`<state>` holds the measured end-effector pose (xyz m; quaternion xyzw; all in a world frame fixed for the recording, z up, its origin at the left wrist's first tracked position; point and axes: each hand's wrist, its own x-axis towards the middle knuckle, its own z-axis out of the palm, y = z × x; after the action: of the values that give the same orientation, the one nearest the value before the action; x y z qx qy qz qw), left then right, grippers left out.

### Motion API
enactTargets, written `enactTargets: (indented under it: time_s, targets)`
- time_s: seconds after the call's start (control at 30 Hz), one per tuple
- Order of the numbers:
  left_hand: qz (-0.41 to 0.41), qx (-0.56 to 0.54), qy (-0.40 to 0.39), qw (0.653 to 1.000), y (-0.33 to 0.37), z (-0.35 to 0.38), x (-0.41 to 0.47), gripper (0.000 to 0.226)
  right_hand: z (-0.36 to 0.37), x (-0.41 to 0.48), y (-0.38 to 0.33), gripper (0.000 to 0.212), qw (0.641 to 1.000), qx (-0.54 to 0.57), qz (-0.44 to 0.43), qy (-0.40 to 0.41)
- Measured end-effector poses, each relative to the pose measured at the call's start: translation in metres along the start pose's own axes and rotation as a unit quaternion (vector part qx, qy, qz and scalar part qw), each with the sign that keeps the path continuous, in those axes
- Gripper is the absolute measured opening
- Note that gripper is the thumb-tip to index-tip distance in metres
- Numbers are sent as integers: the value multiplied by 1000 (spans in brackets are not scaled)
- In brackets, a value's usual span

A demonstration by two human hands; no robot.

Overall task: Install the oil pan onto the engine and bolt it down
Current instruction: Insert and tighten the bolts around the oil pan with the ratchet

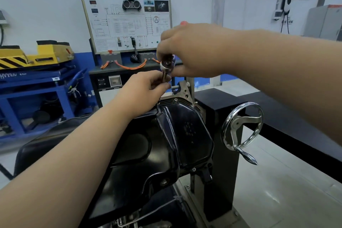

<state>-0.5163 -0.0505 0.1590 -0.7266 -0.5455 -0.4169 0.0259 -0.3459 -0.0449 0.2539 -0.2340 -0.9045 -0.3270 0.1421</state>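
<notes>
Two bare forearms reach in from the lower left and the right edge, meeting above the far end of the oil pan (177,135). The pan, glossy black, lies bottom-up at the centre of the view on the engine (140,218), of which only a few metal parts show beneath its near edge. Small bolts (194,169) sit in the pan's rim flange, one at the near right and two more at the far right corner. Just right of the pan stands a black stand column (222,163) carrying a chrome handwheel (242,127) with a pointed crank handle.

Above the pan's far edge, the left hand (146,87) pinches the thin metal shaft hanging below the ratchet (167,64), fingers and thumb curled round it. The right hand (188,50) sits just above, wrapped round the ratchet's handle, whose red end pokes out past the knuckles. Whether the shaft's lower tip touches the flange cannot be told; the left hand hides it. A grey metal bracket (183,89) rises behind the pan's far corner.

Farther back, a blue cart (37,87) on the left bears a yellow machine (46,53) with black hazard stripes. Against the wall stands a wiring training board (125,20) with orange cables (129,66) looped below it.
</notes>
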Motion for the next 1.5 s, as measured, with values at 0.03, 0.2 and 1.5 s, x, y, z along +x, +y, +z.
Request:
enactTargets:
  time_s: [0.03, 0.2, 1.5]
  targets:
    - [-14, 10, 11, 1000, 1, 3, 5, 15, 2, 1, -1, 28, 1000, 0, 26, 12]
    - [-49, 27, 44, 997, -1, 4, 18, 10, 16, 5, -21, 54, 979, 17, 198, 42]
    - [-14, 190, -43, 981, 5, 7, 8, 18, 13, -2, -31, 34, 997, -2, 65, 36]
